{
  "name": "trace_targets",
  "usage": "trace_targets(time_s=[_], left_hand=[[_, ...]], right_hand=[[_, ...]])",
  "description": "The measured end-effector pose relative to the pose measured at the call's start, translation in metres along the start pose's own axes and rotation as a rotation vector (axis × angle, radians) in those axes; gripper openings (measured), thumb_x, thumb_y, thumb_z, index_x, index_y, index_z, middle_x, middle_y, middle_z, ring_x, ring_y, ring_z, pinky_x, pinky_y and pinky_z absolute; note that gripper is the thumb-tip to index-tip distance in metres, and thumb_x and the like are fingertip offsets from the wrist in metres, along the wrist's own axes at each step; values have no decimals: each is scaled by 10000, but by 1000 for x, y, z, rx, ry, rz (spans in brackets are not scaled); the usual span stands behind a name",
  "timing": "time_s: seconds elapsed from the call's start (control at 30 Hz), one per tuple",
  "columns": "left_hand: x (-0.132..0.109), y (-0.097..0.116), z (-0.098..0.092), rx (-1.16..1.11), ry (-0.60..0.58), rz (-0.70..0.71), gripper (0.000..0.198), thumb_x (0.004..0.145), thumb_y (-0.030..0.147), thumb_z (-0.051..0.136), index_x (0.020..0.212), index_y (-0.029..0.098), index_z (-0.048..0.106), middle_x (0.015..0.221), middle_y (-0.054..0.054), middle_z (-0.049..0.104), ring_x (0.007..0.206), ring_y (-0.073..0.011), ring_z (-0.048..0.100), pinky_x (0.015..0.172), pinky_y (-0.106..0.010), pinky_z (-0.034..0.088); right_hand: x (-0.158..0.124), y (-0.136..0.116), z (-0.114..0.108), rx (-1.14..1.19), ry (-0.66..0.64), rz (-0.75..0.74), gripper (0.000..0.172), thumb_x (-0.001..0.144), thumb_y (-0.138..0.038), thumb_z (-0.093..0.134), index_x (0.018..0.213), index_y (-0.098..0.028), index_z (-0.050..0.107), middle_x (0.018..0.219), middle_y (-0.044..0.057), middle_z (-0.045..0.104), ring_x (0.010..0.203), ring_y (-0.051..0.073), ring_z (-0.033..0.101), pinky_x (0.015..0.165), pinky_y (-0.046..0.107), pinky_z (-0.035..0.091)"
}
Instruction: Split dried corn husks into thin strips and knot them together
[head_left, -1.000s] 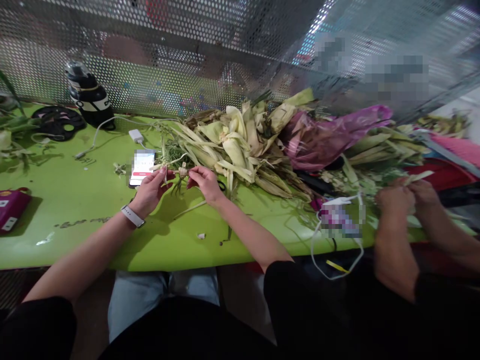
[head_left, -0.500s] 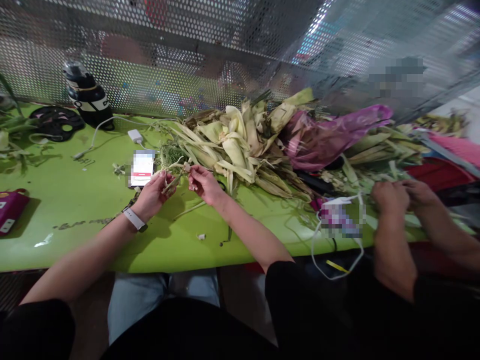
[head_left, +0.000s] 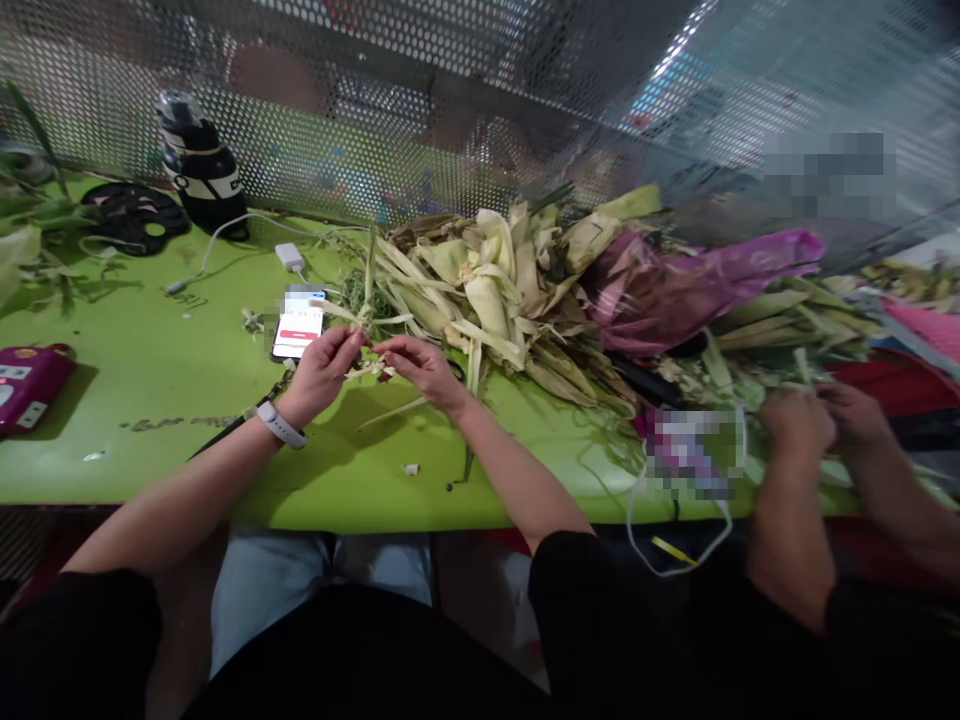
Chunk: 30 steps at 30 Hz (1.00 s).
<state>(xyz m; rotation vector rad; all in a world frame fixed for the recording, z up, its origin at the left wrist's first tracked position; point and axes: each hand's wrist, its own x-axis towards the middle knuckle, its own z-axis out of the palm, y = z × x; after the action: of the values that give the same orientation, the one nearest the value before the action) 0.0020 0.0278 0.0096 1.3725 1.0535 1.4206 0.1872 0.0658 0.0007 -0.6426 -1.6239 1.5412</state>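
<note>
My left hand is closed, thumb and fingers pinching a small bundle of pale green corn husk strips. The strips stick out above and to both sides of the fingertips. From the other side my right hand pinches at the same bundle, its fingertips nearly meeting the left ones. Small dark red and whitish bits show beneath the fingers; what they are is too small to tell. A phone with a lit screen lies just behind my left hand. The heap of corn husks spreads behind and right of my right hand.
A purple plastic bag lies on the heap's right. A co-worker's hands are busy at the right. On the green table are a black bottle, a white adapter with cable and a magenta box. Perforated metal panels stand behind.
The view has shifted slightly. My hands have come closer together, and the husk strips now stand upright above the fingers. My right hand has moved from a pale piece to the bundle's middle.
</note>
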Motion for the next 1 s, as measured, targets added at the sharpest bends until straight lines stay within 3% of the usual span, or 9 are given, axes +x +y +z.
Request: trace_targets(time_s=[0.07, 0.13, 0.33, 0.67, 0.83, 1.0], left_hand=[[-2, 0, 0, 130, 51, 158, 207, 877, 269, 660, 699, 184, 601, 601, 21, 461, 553, -101, 363, 527, -264, 273], [-4, 1, -1, 196, 58, 215, 151, 871, 206, 651, 726, 189, 613, 621, 15, 489, 563, -108, 367, 549, -278, 272], [-4, 0, 0, 174, 91, 142, 114, 842, 165, 675, 734, 188, 645, 644, 2, 521, 595, -122, 389, 602, -292, 298], [-1, -7, -1, 210, 111, 167, 140, 910, 236, 601, 778, 204, 632, 608, 15, 444, 574, -126, 344, 561, -300, 251], [-3, -7, 3, 130, 120, 81, 123, 864, 209, 662, 744, 189, 644, 608, 14, 476, 576, -121, 366, 567, -299, 254], [-5, -6, 8, 155, 80, 81, 148, 859, 177, 660, 716, 182, 620, 618, 12, 505, 569, -112, 397, 561, -290, 273]], right_hand=[[-1, 1, 4, 102, 8, 56, 290, 869, -472, 645, 1007, -225, 708, 898, 11, 676, 763, 119, 653, 740, 290, 592], [-2, 2, 6, 187, 17, 109, 309, 888, -487, 611, 994, -209, 695, 860, 12, 683, 749, 128, 666, 719, 300, 600], [-2, -1, 11, 105, -65, 204, 250, 747, -349, 784, 873, -154, 693, 752, 7, 685, 661, 123, 670, 609, 259, 591], [-3, -8, 22, 88, -34, 233, 223, 761, -334, 756, 864, -165, 651, 761, 9, 707, 641, 105, 674, 620, 240, 588], [-5, -5, 27, -61, 77, 210, 209, 745, -293, 756, 839, -155, 631, 754, 19, 684, 673, 136, 697, 580, 250, 579], [-8, 6, 27, -316, 165, 151, 92, 791, -244, 677, 814, -175, 621, 738, 26, 682, 625, 141, 665, 589, 290, 558]])
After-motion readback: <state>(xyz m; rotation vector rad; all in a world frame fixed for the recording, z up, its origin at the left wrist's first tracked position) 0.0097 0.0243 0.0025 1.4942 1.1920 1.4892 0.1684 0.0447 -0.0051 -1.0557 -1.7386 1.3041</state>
